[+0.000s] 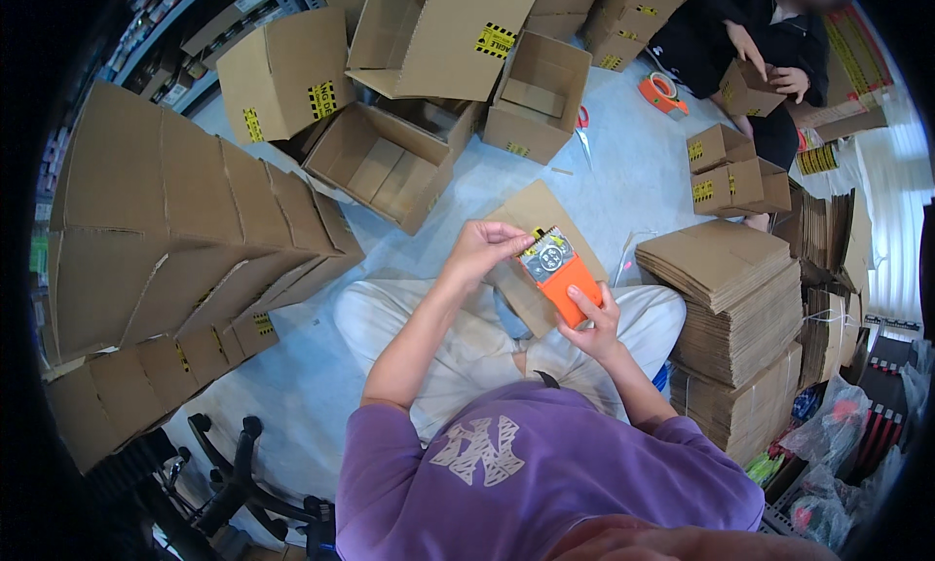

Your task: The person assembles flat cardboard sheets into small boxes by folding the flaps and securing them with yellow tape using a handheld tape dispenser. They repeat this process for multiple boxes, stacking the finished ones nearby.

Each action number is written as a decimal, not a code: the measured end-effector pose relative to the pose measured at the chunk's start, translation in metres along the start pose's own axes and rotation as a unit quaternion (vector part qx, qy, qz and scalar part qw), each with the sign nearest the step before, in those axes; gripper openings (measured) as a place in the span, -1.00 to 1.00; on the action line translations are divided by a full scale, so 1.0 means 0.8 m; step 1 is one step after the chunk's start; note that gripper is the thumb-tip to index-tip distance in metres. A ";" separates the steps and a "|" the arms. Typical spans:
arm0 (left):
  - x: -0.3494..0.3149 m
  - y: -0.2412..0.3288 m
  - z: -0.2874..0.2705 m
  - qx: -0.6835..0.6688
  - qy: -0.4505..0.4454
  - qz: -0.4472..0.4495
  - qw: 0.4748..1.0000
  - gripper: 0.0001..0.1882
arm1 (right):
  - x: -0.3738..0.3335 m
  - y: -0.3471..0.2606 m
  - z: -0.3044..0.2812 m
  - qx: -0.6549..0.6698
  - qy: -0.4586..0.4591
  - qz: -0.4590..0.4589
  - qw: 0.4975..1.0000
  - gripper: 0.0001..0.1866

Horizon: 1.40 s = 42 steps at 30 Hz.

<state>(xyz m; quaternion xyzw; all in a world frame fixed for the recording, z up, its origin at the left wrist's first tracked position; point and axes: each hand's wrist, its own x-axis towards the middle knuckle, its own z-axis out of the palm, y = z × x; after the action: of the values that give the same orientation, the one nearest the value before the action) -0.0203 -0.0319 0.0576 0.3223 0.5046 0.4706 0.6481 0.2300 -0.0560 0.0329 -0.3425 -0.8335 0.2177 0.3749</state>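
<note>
My right hand (596, 325) grips an orange tape dispenser (565, 286) by its lower end, the thumb lying across its orange face. The dispenser has a toothed edge along its top and a silver-grey part with a round mark below it. At that edge, the fingers of my left hand (484, 251) are pinched on a bit of black-and-yellow tape (538, 235), partly hidden by the fingertips. Beneath both hands, a flat brown cardboard piece (534, 205) rests over my crossed legs.
Folded boxes (195, 210) stand in a row at left. Open boxes (390, 162) crowd the far side. Red-handled scissors (583, 132) and another orange tape dispenser (664, 93) lie on the floor. Flattened cardboard (726, 269) is stacked at right. A co-worker (760, 55) handles a box at far right.
</note>
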 end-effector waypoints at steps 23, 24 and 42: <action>0.168 -0.118 -0.101 0.287 0.143 0.005 0.947 -0.78 | 0.117 -0.097 -0.050 -0.127 -0.251 0.167 0.945 -0.53; 0.170 -0.116 -0.092 0.287 0.134 -0.010 0.948 -0.77 | 0.102 -0.098 -0.067 -0.119 -0.257 0.172 0.943 -0.53; 0.090 -0.047 0.074 0.673 0.150 0.101 0.717 -0.39 | -0.026 -0.113 -0.153 -0.129 -0.268 0.251 0.921 -0.55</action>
<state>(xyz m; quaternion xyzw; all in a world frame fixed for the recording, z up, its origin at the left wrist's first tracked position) 0.0507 0.0258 0.0159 0.6473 0.7436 0.1118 0.1249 0.2981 -0.1186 0.1557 -0.5146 -0.8105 0.2787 0.0231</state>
